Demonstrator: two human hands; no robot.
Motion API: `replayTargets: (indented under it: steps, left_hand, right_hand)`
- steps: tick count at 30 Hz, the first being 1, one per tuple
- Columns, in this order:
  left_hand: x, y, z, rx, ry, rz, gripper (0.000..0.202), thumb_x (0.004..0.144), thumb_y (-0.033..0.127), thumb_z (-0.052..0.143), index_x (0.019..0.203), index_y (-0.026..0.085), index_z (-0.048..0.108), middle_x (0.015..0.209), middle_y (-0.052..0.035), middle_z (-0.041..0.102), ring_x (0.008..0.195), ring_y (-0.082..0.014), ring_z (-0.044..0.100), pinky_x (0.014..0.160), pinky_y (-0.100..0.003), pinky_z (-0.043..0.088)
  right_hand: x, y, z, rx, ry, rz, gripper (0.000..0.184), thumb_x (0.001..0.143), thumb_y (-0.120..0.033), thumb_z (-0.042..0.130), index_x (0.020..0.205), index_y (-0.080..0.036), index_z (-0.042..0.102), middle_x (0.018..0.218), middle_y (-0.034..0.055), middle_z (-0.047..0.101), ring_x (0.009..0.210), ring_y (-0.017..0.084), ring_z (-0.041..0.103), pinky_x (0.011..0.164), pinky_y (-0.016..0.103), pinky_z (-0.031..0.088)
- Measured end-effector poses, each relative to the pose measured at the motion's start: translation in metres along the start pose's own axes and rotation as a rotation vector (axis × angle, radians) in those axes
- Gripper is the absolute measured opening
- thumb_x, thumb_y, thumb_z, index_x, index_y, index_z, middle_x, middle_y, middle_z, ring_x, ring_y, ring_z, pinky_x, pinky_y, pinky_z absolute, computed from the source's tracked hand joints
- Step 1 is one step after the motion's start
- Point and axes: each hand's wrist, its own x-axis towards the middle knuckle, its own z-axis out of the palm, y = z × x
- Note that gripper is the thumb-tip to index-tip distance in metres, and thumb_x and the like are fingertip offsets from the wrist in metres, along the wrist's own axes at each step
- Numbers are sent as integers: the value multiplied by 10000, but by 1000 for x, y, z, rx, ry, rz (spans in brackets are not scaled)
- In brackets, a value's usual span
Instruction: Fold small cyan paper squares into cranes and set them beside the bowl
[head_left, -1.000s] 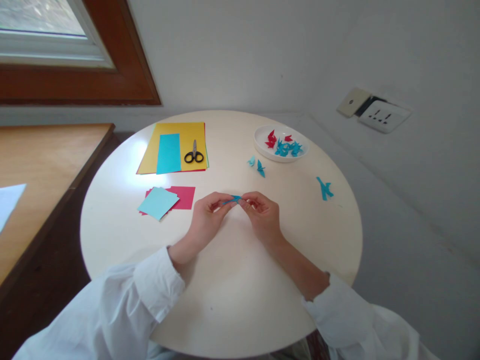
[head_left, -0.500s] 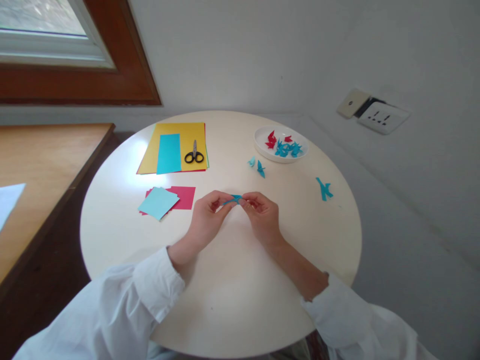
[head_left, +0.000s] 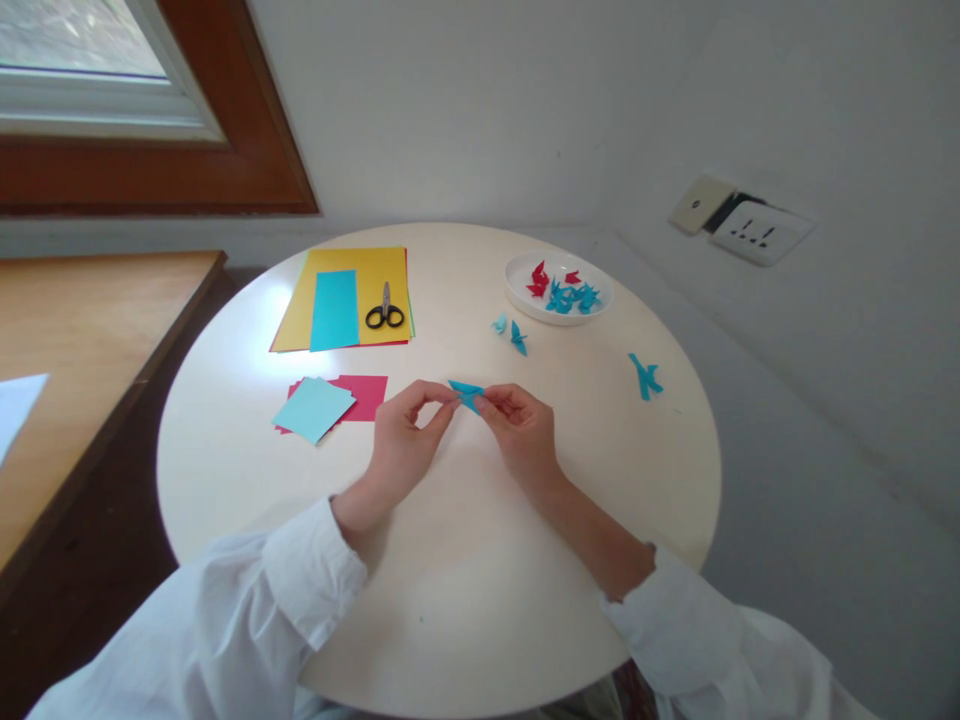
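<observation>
Pinching small blue folded paper piece (head_left: 466, 392), pointed, creased, between both hands.

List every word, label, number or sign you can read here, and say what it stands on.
No text can be read anywhere in this view.
Wall socket: only slots show, no lettering.
Scissors: any mark is too small to read.
Yellow sheet: blank.
Folded blue paper, pinched between the left hand and right hand: blank.
</observation>
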Motion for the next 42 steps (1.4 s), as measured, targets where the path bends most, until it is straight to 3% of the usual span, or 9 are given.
replayTargets:
  steps: [5,12,19,26,33,39,42]
  left_hand:
    - [2,8,2,-114,2,-17,92,664,165,676,737,177,620,726,-15,657,716,-132,617,688,-256,497]
    - [4,12,2,-211,-111,-156,51,648,193,702,664,181,655,768,-43,701,775,-170,639,776,-323,506]
    - [4,11,2,-222,-107,-145,81,643,190,699,607,177,627,865,-69,714,890,-194,640,871,-366,474]
    - [2,10,3,-249,-138,-220,145,672,238,690,628,166,572,883,-93,719,869,-211,662,802,-349,496]
    - [3,9,3,-227,-94,-293,229,648,306,709,607,167,531,726,-51,712,720,-189,662,643,-300,504]
    - [5,3,2,-321,-62,-349,232,614,279,729,626,161,529,671,-29,687,688,-169,652,658,-304,505]
    - [5,0,2,-383,-70,-375,230,619,283,726,647,157,536,689,-28,688,689,-154,647,674,-300,502]
  right_hand:
    - [0,-2,1,18,7,14,145,645,-307,679,692,-182,622,676,11,637,639,138,561,638,287,453]
    - [0,-3,0,18,-12,1,136,658,-302,662,697,-182,609,680,8,627,644,138,563,632,282,445]
    - [0,-2,0,-20,-37,-17,132,686,-312,636,718,-191,595,703,13,616,674,147,570,631,280,450]
    - [0,-1,-1,-181,-62,-140,95,754,-297,575,751,-203,580,728,5,619,691,140,553,653,278,434]
    - [-1,-7,-2,-333,-74,-207,71,778,-257,542,727,-208,550,673,-14,589,624,126,504,605,271,400]
    - [0,-7,-3,-380,-66,-323,67,741,-261,588,711,-215,549,785,18,573,773,160,532,676,297,430]
    - [-1,-7,-4,-336,-107,-308,58,753,-265,584,730,-219,558,810,17,605,774,158,555,707,303,443]
